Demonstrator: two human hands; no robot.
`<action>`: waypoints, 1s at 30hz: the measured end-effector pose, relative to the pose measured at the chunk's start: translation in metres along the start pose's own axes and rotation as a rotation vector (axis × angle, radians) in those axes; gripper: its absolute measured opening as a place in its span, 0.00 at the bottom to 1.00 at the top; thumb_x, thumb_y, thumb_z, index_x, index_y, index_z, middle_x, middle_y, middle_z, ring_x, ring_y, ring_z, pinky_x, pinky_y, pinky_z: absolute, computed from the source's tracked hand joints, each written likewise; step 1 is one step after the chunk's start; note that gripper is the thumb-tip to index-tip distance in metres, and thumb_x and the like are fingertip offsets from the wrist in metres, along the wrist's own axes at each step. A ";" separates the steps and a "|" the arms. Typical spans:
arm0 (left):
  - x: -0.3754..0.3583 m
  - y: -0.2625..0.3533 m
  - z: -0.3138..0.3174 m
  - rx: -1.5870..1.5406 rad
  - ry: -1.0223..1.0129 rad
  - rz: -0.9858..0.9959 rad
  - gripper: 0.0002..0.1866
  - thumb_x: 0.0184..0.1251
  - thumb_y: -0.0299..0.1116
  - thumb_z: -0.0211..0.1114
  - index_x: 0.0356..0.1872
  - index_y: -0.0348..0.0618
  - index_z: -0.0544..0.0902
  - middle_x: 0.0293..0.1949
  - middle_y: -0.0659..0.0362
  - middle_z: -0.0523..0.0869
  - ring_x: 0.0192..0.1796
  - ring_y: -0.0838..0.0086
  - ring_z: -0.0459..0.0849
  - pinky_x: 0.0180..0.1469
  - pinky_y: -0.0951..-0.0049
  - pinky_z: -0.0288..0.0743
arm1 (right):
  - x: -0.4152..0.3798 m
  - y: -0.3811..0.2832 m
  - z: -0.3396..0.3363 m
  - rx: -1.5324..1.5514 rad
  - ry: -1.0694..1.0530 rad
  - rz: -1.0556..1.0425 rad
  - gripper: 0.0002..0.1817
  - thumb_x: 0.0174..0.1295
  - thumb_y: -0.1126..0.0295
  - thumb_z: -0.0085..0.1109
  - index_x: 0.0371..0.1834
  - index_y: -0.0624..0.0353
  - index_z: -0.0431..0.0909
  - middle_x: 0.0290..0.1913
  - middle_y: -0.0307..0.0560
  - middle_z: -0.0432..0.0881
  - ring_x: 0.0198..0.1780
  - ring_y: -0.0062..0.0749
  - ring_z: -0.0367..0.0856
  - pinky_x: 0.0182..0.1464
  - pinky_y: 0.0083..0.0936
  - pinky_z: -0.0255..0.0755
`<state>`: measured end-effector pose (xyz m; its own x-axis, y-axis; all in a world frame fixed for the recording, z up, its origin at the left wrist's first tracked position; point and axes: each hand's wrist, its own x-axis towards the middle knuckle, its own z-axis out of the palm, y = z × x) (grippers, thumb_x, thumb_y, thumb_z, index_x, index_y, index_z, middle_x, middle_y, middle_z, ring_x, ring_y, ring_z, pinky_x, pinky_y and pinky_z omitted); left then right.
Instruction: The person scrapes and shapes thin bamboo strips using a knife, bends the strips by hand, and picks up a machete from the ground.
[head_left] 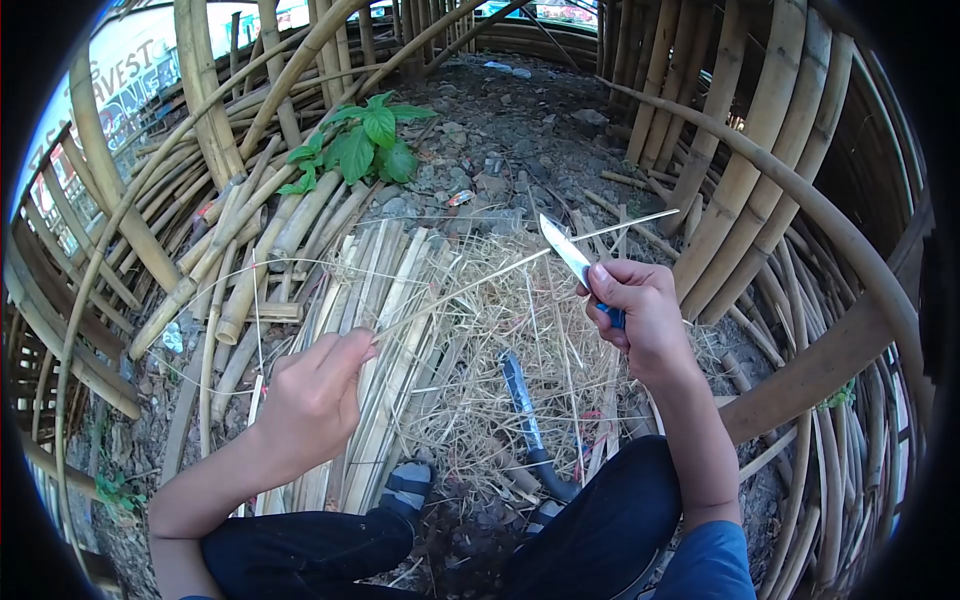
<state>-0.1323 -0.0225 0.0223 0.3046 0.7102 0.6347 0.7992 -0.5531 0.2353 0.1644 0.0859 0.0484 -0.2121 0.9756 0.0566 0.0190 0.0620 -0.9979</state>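
Observation:
My left hand (pixel 318 392) is closed with its fingers pinched around the near end of a thin bamboo strip (pixel 470 288). The strip slants up and to the right, its far end past the knife. In my right hand (pixel 642 312) is a knife (pixel 566 250), gripped by its blue handle, the bright blade pointing up and left. That blade crosses the strip in this view. Below, a machete (pixel 522 402) with a dark handle lies on a heap of pale bamboo shavings (pixel 490 340), close to my feet.
Split bamboo slats (pixel 385 275) lie lengthwise at centre left, with bamboo poles (pixel 230 290) piled beyond. Upright bamboo posts (pixel 750 170) and a curved pole (pixel 850 235) stand on the right. A leafy green plant (pixel 360 145) grows at the back, before stony ground (pixel 490 130).

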 end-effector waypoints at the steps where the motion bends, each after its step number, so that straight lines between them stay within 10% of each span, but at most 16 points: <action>1: -0.003 -0.003 0.000 0.000 -0.002 0.002 0.11 0.60 0.12 0.56 0.43 0.30 0.77 0.27 0.47 0.79 0.25 0.53 0.78 0.27 0.62 0.71 | 0.001 0.001 -0.001 0.026 0.017 0.025 0.15 0.73 0.65 0.50 0.33 0.66 0.77 0.17 0.36 0.70 0.14 0.13 0.58 0.15 0.14 0.47; 10: -0.035 -0.049 -0.010 0.147 0.104 -0.204 0.09 0.63 0.14 0.54 0.42 0.28 0.79 0.32 0.43 0.83 0.30 0.47 0.82 0.36 0.58 0.75 | 0.023 0.036 -0.065 0.194 0.373 -0.023 0.14 0.76 0.60 0.45 0.36 0.59 0.72 0.20 0.35 0.69 0.13 0.15 0.59 0.14 0.15 0.50; 12: -0.025 -0.037 -0.006 0.031 0.018 -0.351 0.07 0.68 0.18 0.54 0.41 0.29 0.80 0.29 0.42 0.83 0.30 0.47 0.81 0.34 0.59 0.74 | 0.018 0.036 -0.044 0.160 0.292 -0.166 0.16 0.76 0.58 0.46 0.36 0.59 0.72 0.20 0.35 0.70 0.14 0.16 0.60 0.15 0.15 0.52; 16: -0.004 -0.023 0.003 -0.355 -0.232 -0.618 0.11 0.76 0.28 0.53 0.41 0.34 0.82 0.20 0.62 0.76 0.21 0.83 0.70 0.25 0.79 0.62 | 0.009 0.038 -0.005 -0.004 -0.014 -0.260 0.18 0.76 0.56 0.46 0.34 0.58 0.74 0.19 0.33 0.70 0.18 0.13 0.64 0.20 0.14 0.57; 22: 0.029 0.003 0.009 -0.894 -0.457 -0.752 0.09 0.74 0.25 0.52 0.43 0.35 0.80 0.22 0.64 0.78 0.24 0.83 0.75 0.29 0.80 0.67 | -0.015 0.035 0.060 -0.491 -0.449 -0.294 0.24 0.70 0.52 0.55 0.27 0.64 0.74 0.17 0.45 0.73 0.19 0.31 0.74 0.24 0.32 0.67; 30: 0.037 0.016 0.009 -1.117 -0.557 -0.788 0.09 0.71 0.20 0.49 0.39 0.34 0.79 0.21 0.64 0.76 0.24 0.84 0.72 0.27 0.81 0.63 | -0.020 0.046 0.075 -0.689 -0.440 -0.698 0.22 0.69 0.55 0.55 0.27 0.64 0.72 0.17 0.53 0.75 0.17 0.50 0.76 0.21 0.41 0.67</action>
<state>-0.1032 -0.0011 0.0429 0.3524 0.9094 -0.2207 0.1235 0.1886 0.9743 0.0957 0.0535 -0.0007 -0.7194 0.5256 0.4541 0.2748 0.8158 -0.5089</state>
